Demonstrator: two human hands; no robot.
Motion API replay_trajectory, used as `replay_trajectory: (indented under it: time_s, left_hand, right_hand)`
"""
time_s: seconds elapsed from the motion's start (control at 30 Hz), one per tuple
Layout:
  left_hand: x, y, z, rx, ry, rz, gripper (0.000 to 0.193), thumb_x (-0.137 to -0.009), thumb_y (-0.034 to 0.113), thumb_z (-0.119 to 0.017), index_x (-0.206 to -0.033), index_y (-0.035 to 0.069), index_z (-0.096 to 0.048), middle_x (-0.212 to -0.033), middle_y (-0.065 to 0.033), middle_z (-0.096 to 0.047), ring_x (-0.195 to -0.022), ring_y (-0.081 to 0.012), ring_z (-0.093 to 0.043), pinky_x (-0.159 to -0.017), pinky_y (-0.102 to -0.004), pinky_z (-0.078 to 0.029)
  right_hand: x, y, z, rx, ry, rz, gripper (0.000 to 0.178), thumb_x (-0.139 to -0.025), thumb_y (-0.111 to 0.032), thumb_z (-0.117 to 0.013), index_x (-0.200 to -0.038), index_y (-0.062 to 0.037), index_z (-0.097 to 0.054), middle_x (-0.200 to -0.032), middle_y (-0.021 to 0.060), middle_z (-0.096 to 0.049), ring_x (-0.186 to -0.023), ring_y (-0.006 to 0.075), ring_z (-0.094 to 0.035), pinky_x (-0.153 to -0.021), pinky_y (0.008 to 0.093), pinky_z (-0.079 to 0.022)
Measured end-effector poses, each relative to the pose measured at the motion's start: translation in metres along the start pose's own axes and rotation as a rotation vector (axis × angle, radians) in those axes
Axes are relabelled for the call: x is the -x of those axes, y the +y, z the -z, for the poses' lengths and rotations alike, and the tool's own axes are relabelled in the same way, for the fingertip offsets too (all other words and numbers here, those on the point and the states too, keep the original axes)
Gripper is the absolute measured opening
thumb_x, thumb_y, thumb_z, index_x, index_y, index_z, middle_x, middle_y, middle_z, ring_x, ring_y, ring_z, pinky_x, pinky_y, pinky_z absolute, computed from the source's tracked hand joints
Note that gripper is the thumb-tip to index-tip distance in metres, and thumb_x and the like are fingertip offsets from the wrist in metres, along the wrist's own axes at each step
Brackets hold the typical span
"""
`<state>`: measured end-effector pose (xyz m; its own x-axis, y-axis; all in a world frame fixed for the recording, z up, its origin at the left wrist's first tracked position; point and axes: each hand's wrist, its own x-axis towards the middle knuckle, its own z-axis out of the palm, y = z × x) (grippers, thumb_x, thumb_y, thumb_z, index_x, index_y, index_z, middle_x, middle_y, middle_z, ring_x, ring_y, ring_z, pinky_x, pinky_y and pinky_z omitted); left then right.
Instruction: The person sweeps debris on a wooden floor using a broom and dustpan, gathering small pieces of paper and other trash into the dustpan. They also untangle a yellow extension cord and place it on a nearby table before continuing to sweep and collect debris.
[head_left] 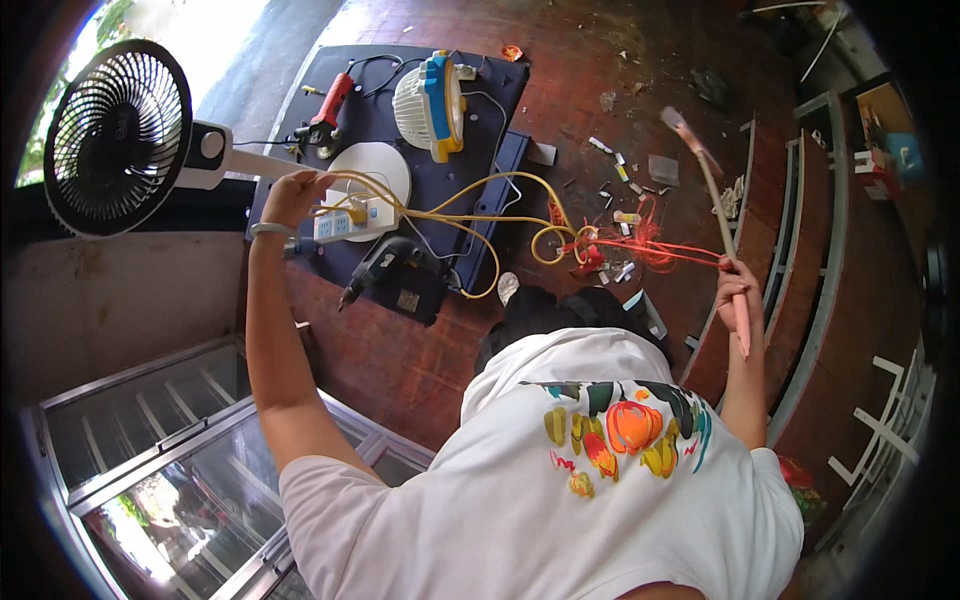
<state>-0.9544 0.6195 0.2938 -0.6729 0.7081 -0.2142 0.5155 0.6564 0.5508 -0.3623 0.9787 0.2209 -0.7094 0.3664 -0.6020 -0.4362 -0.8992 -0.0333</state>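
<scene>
left hand (pixel 290 195) grips yellow cable (pixel 470 215) — right hand (pixel 737 285) grips wooden stick (pixel 712 190)

- I see daylight pouring in from the upper left, blown out white behind the fan (pixel 118 137).
- The red floor (pixel 620 60) is evenly lit with soft shadows.
- Fisheye bending curves the edges; corners are black.
- The raised stick (pixel 712 190) blurs at its tip.

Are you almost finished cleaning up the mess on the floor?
Not nearly. Done: nothing looks tidied yet. In hand: the right hand grips a long stick, and the left hand is at the yellow cord by the power strip. Left: scraps and tangled red wire lie on the floor, with tools on the mat.
</scene>
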Motion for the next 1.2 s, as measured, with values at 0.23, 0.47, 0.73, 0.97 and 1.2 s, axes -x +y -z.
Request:
replay_trajectory:
  time_s: [0.23, 0.47, 0.73, 0.97, 1.2]
  left_hand:
    - [-0.035, -0.080, -0.044, -0.436, 0.044, -0.152, 0.037, -0.080, 0.039, -0.056, -0.068, 0.005, -0.059, -0.065, -0.0114, -0.059, -0.063, -0.0284, -0.058, -0.059, -0.0367, -0.043]
    - [-0.024, -0.120, -0.072, -0.558, 0.032, -0.110, 0.024, -0.082, 0.034, -0.053, -0.082, 0.010, -0.060, -0.077, -0.0075, -0.061, -0.073, -0.0260, -0.058, -0.066, -0.0393, -0.044]
    - [0.036, -0.015, -0.133, -0.541, 0.536, -0.231, 0.063, -0.069, 0.018, -0.059, -0.126, 0.007, -0.036, -0.121, -0.0183, -0.041, -0.117, -0.0343, -0.035, -0.100, -0.0480, -0.025]
    - [0.052, 0.114, -0.276, -0.119, 0.091, -0.797, 0.032, -0.074, 0.014, -0.055, -0.105, 0.013, -0.054, -0.110, -0.0026, -0.055, -0.107, -0.0218, -0.049, -0.096, -0.0377, -0.033]
    - [0.016, 0.140, -0.346, -0.378, -0.303, -0.756, 0.024, -0.080, 0.032, -0.052, -0.095, 0.016, -0.061, -0.093, -0.0037, -0.062, -0.093, -0.0191, -0.058, -0.102, -0.0414, -0.023]
  right_hand:
    - [-0.014, 0.069, -0.026, -0.006, 0.076, -0.119, 0.024, -0.091, -0.012, -0.040, -0.088, 0.0097, -0.051, -0.051, -0.0012, -0.045, -0.041, 0.0021, -0.044, -0.040, 0.0145, -0.043]
    - [-0.032, 0.106, -0.034, 0.026, 0.103, -0.127, 0.019, -0.088, -0.010, -0.046, -0.087, 0.0083, -0.051, -0.060, 0.0013, -0.051, -0.042, 0.0001, -0.043, -0.038, 0.0118, -0.041]
    - [-0.038, 0.127, -0.057, -0.008, 0.120, -0.106, 0.022, -0.090, -0.011, -0.042, -0.088, 0.0086, -0.050, -0.061, 0.0005, -0.050, -0.044, 0.0003, -0.044, -0.039, 0.0124, -0.042]
    - [-0.023, 0.127, -0.073, -0.008, 0.049, -0.092, 0.020, -0.089, -0.010, -0.044, -0.090, 0.0090, -0.050, -0.068, 0.0031, -0.054, -0.045, 0.0005, -0.045, -0.039, 0.0128, -0.043]
    - [-0.003, 0.116, -0.086, -0.002, 0.030, -0.070, 0.018, -0.089, -0.009, -0.044, -0.096, 0.0072, -0.048, -0.078, 0.0083, -0.056, -0.045, 0.0007, -0.045, -0.038, 0.0125, -0.043]
